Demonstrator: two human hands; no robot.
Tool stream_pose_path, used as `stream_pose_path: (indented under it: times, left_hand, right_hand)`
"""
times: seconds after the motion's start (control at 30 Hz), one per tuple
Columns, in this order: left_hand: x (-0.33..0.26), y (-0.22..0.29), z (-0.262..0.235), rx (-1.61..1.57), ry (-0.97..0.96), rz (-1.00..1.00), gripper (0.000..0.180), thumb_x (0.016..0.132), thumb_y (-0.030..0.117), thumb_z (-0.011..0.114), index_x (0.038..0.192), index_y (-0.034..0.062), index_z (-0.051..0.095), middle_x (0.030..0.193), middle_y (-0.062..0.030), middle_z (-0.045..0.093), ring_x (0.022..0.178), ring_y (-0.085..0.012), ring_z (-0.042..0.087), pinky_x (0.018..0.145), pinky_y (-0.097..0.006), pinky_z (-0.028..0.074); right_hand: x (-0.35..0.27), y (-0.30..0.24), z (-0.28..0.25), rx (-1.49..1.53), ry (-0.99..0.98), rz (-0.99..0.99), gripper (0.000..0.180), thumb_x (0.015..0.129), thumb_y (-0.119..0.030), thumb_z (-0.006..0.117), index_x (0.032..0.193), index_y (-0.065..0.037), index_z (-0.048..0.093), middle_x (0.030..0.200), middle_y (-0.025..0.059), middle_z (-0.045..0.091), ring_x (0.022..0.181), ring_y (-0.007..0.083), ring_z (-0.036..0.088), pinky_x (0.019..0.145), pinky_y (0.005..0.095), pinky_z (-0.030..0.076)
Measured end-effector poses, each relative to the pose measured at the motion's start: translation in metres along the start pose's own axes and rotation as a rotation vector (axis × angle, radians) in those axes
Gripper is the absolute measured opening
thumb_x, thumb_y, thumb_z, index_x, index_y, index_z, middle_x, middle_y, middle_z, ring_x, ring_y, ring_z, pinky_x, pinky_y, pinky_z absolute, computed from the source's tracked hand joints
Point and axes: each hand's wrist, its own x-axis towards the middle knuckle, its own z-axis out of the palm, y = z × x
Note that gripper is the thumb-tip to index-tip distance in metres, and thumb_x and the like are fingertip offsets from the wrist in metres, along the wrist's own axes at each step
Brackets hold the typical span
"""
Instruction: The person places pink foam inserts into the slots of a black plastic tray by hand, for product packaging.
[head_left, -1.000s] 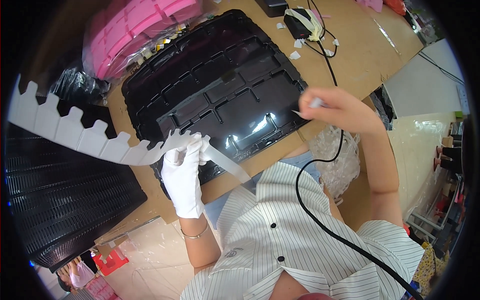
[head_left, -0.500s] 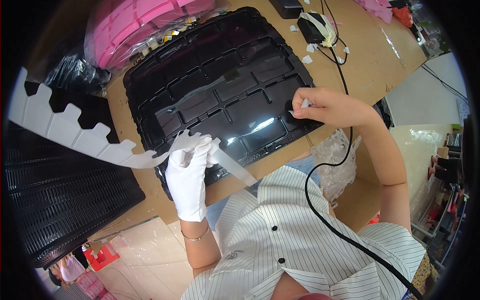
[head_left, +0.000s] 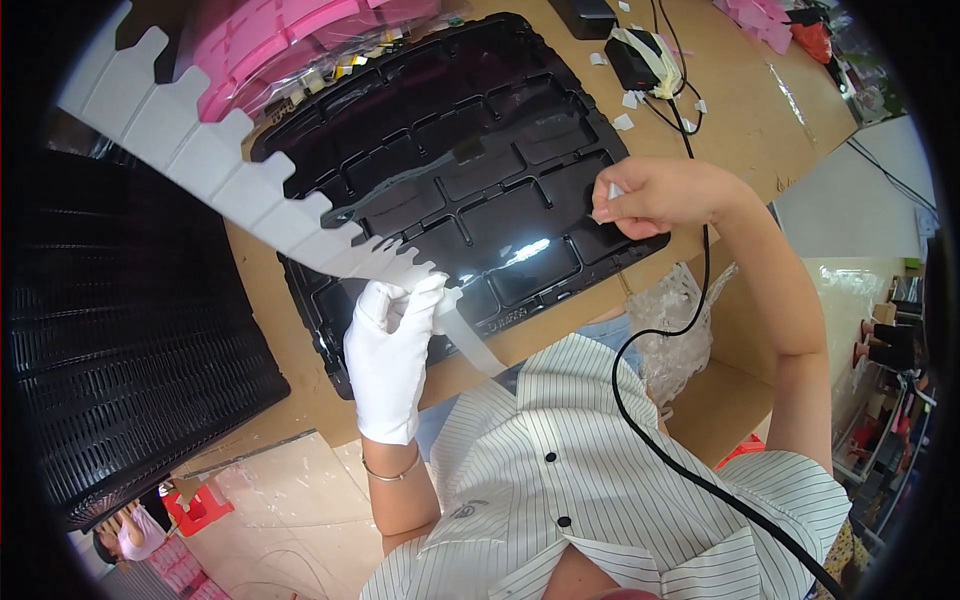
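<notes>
My left hand [head_left: 388, 350], in a white glove, pinches a long, pale strip [head_left: 215, 180] with a notched edge and cross lines. The strip rises in a curve to the upper left, and a narrow tail [head_left: 470, 340] hangs below my fingers. My bare right hand [head_left: 650, 198] is closed with a small white piece [head_left: 614, 190] between thumb and fingers; its exact kind is hidden. Beneath both hands lies a shiny black plastic tray [head_left: 500, 225] with moulded compartments. My right hand is over its right edge, my left near its front left part.
Stacked black trays [head_left: 130, 330] stand at the left. Pink trays in clear plastic [head_left: 300, 45] sit behind. A black device with tape [head_left: 640, 62] and white scraps lie on the brown table [head_left: 760, 100]. A black cable [head_left: 690, 440] crosses my right side, near crumpled clear plastic [head_left: 668, 340].
The strip has swung up and to the right, with more of its length now spread above my left hand. My left hand has shifted slightly right; my right hand has risen a little.
</notes>
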Motion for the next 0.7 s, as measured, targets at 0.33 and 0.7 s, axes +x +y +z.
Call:
stream_pose_path:
  times: [0.33,0.7]
  left_hand:
    - [0.0,0.0,0.002,-0.038,-0.012,-0.005,0.011,0.09,0.013,0.068,0.092,0.0031,0.063,0.088,-0.005,0.068,0.075,-0.0093,0.064,0.064,-0.02,0.048]
    - [0.002,0.004,0.008,-0.078,0.018,-0.031,0.012,0.089,0.012,0.069,0.09,0.0011,0.065,0.08,-0.0024,0.067,0.067,-0.006,0.058,0.062,-0.02,0.046]
  right_hand:
    - [0.014,0.01,0.011,-0.511,0.409,-0.265,0.019,0.093,-0.017,0.056,0.092,0.002,0.056,0.061,0.0139,0.059,0.055,0.0254,0.058,0.055,0.0368,0.044]
    - [0.02,0.023,0.02,-0.672,0.76,-0.483,0.022,0.093,-0.015,0.056,0.089,0.006,0.049,0.073,0.0233,0.063,0.073,0.0404,0.063,0.063,0.0451,0.049]
